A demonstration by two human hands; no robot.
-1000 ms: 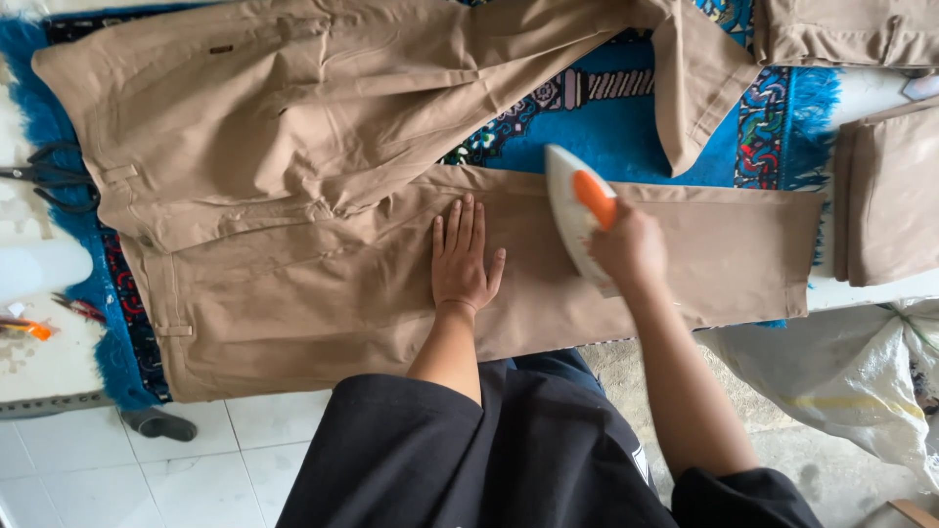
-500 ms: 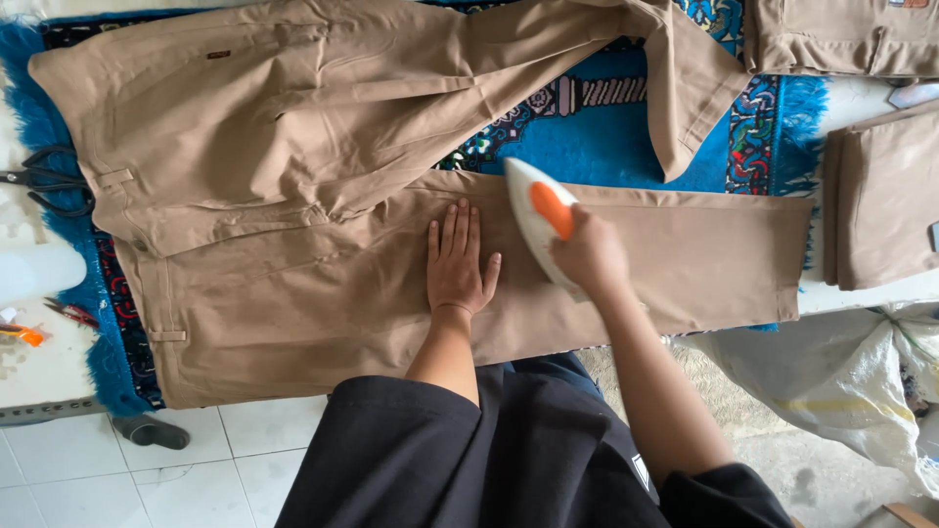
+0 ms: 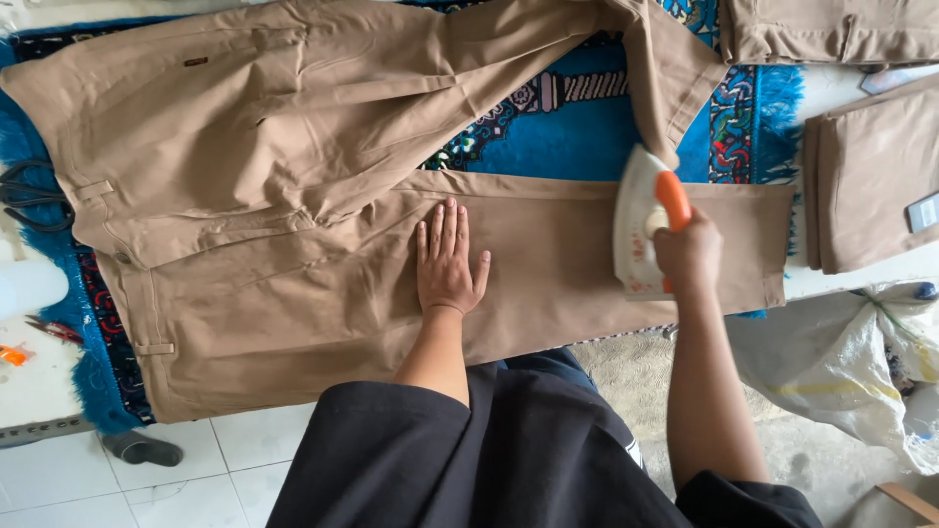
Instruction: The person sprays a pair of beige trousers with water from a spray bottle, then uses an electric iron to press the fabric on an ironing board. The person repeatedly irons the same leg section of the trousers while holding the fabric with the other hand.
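Observation:
A pair of tan trousers (image 3: 293, 284) lies spread flat over a blue patterned rug (image 3: 577, 137). My left hand (image 3: 445, 262) rests palm down, fingers apart, on the nearer trouser leg. My right hand (image 3: 688, 249) grips the orange handle of a white clothes iron (image 3: 641, 230), which sits on the same leg close to its hem at the right. The other leg is folded back across the top, its cuff just above the iron.
Folded tan trousers (image 3: 871, 186) are stacked at the right edge, and another pair (image 3: 831, 29) lies top right. Black scissors (image 3: 24, 196) lie at the left edge. A white plastic sack (image 3: 841, 362) sits on the floor lower right.
The iron first slid left toward my left hand, then travelled right along the leg to near the hem. My left hand stayed flat on the cloth.

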